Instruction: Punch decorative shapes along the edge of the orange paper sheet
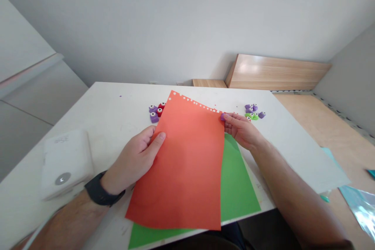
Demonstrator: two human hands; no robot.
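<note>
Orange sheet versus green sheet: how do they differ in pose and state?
The orange sheet is held up by the left hand; the green sheet lies on the table. The orange sheet shows flower-shaped cut-outs along its far edge; the green sheet's visible part shows none. Both are single-coloured.

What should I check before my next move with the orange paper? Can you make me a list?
1. Left-hand grip on the large orange rectangular paper sheet: ok, it holds the left edge.
2. Right-hand grip on the small purple plastic punch: ok, held at the sheet's upper right corner.
3. Paper edge properly inside the punch: cannot tell, too small to see.
4. Left thumb away from the row of small flower-shaped holes: ok, they run along the top edge.
5. Orange sheet flat: not ok, it bows above the large green rectangular paper sheet.
</note>
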